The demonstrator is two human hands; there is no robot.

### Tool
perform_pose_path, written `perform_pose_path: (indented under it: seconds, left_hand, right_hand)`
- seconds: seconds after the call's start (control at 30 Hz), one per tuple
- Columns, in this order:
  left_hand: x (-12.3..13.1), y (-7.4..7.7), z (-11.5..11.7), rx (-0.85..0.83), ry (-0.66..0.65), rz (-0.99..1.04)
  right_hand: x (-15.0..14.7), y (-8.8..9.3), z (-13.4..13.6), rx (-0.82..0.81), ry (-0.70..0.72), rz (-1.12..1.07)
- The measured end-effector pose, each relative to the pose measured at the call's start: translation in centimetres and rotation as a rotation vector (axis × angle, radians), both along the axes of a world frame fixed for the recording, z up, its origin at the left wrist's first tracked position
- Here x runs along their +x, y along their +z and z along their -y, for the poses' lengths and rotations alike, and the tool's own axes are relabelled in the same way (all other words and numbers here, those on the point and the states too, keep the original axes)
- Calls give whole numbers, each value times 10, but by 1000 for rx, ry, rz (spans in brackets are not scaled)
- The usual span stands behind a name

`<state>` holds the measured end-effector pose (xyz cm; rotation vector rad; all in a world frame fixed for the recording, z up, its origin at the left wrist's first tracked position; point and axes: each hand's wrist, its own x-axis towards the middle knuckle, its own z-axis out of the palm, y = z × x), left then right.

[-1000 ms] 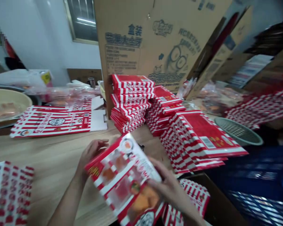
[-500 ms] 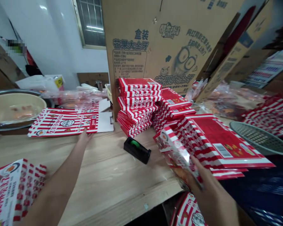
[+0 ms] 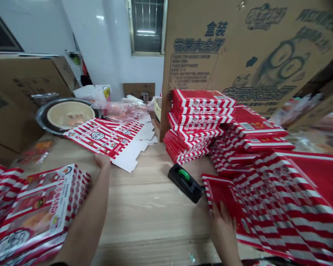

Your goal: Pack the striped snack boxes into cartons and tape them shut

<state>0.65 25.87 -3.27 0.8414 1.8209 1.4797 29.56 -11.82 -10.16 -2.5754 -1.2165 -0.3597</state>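
My left hand (image 3: 102, 161) reaches forward on the left, with its fingers closed at the near edge of a flat, unfolded box (image 3: 107, 139) in red and white stripes. Its fingertips are partly hidden at that edge. This box lies slanted over other flat ones (image 3: 140, 127). On the right, my right hand (image 3: 223, 221) rests with fingers stretched out on a red box (image 3: 220, 190), which lies flat against a row of leaning boxes. Between the hands stands a black tape dispenser (image 3: 185, 183) with a green core.
Stacked red boxes (image 3: 202, 99) stand before a big cardboard carton (image 3: 197, 70). Filled boxes (image 3: 41, 203) lie at the front left. Behind the flat boxes are a beige basin (image 3: 54, 112) and plastic-wrapped packets (image 3: 122, 110). Another carton (image 3: 24, 85) stands at the left.
My right hand has set down the tilted box, now flat beside the leaning boxes. At my left hand, the top flat box has turned and slid nearer, off those beneath. The view has swung left.
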Motion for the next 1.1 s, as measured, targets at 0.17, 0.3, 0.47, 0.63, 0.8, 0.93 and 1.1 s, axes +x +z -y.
perform_pose_path:
  seconds: [0.17,0.3,0.47,0.63,0.8,0.93,1.1]
  left_hand:
    - [12,13,4,55,154,-154]
    - [18,24,3,97,187,-191]
    - [23,57,0,202,6,-118]
    - [9,110,46,431,-33,-93]
    - [0,124,148,666,-68,149]
    - [3,108,212,642,-429,474]
    - [-9,102,220,540,-616,639]
  right_hand:
    - [12,7,11,179,86,-45]
    - [1,13,12,258,190,-133]
    - [-31,16,-1,392,247,-295]
    - [-67,49,-23,451,343,-775]
    - [-100,102,-75,533,574,-1546]
    - [-116,142,-116,694,572,-1572]
    - [-123,179,-133,1110,494,-1466]
